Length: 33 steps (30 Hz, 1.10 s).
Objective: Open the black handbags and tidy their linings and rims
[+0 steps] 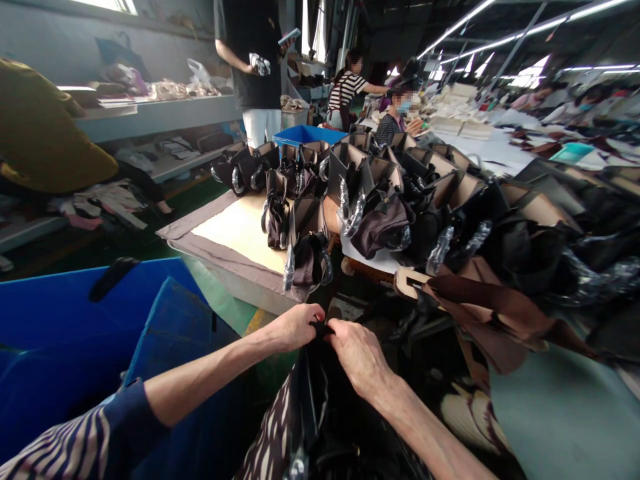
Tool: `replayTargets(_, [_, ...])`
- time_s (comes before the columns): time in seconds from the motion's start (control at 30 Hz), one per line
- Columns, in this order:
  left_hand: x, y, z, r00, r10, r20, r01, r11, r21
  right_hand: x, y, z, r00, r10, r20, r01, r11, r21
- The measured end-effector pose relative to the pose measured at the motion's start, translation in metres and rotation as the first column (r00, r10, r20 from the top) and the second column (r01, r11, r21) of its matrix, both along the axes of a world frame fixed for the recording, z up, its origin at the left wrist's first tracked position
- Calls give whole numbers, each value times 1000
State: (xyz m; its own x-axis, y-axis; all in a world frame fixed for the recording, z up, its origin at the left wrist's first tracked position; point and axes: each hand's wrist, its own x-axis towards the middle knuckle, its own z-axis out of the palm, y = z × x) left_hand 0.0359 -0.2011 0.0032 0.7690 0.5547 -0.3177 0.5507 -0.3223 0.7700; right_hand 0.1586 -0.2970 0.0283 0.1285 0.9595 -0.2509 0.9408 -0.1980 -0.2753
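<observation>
My left hand (296,327) and my right hand (359,355) are close together in the middle of the view, fingers closed in a pinch. Between them they hold the dark top edge of a black bag (320,393), which hangs over my lap. Its lower part is in shadow, so its shape is hard to make out. A piece of clear plastic wrap (299,463) shows low on the bag. Beyond my hands, a small black bag (310,257) with plastic-wrapped handles stands at the table's near corner.
Many black bags (380,220) crowd the table (235,233). A large blue bin (100,293) is at my left, a smaller blue bin (315,135) behind the table. Brown straps (470,300) lie at right. A person (250,60) stands at the back; others sit nearby.
</observation>
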Motion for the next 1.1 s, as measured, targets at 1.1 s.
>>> replayTargets(1.1, [45, 3, 30, 861, -439, -257, 508, 762, 402, 27, -31, -9, 954, -206, -217, 209, 978, -8])
